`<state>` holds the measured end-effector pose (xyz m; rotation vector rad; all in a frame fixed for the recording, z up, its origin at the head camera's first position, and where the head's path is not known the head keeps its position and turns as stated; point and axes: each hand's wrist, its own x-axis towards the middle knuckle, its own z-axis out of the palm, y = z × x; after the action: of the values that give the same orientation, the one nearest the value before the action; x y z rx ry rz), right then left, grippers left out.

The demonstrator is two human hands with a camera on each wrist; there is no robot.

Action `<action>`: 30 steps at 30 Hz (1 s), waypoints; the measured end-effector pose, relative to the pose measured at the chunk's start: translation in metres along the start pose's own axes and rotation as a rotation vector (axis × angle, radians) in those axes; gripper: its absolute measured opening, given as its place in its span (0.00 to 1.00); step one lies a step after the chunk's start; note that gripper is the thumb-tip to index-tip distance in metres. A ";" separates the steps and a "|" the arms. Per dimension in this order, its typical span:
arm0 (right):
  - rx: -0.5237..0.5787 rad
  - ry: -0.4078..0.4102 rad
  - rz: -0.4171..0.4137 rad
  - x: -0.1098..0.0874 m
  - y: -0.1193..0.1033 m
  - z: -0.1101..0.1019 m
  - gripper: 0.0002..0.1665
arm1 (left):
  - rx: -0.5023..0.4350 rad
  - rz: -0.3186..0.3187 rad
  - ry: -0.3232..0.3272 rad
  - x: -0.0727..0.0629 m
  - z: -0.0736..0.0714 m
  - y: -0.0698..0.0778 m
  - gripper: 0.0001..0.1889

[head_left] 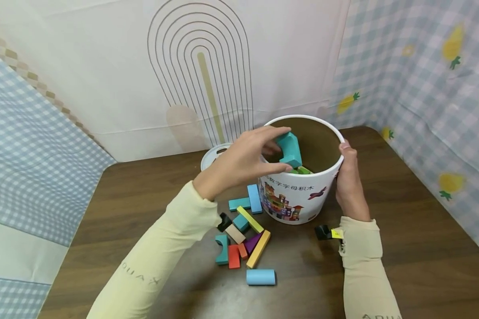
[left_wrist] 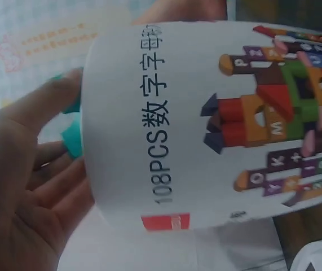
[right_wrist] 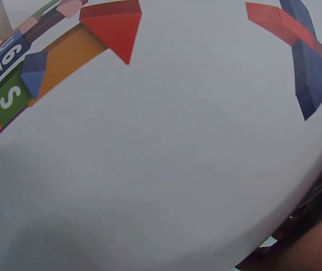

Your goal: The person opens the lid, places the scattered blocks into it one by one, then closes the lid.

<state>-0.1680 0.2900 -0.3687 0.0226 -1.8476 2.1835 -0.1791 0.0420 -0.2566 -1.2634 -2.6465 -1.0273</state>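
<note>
A white bucket [head_left: 327, 184] printed with building-block pictures stands toward the back of the table. At its mouth, my left hand [head_left: 245, 157] holds a teal arch-shaped block [head_left: 290, 149] between thumb and fingers. A few green blocks [head_left: 303, 170] show inside, below that block. My right hand [head_left: 349, 179] grips the bucket's right rim, thumb over the edge. In the left wrist view, the bucket wall [left_wrist: 121, 130] hides most of the teal block [left_wrist: 72, 138]. Bucket wall [right_wrist: 166, 141] fills the right wrist view.
Loose blocks lie in front of the bucket, among them a yellow bar [head_left: 258, 249], a red block [head_left: 233, 257], a purple triangle [head_left: 253, 243] and a light blue cylinder [head_left: 261, 277]. Behind my left hand is a white lid [head_left: 210, 158]. Patterned cloth hangs around the wooden table [head_left: 143, 199].
</note>
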 end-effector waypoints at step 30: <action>0.048 0.039 0.037 0.002 0.000 0.005 0.40 | 0.170 -0.189 -0.811 0.092 0.028 -0.014 0.11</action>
<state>-0.1707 0.2860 -0.3671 -0.0438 -1.7881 2.2368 -0.2440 0.1148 -0.2583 -1.6793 -3.3797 -0.2888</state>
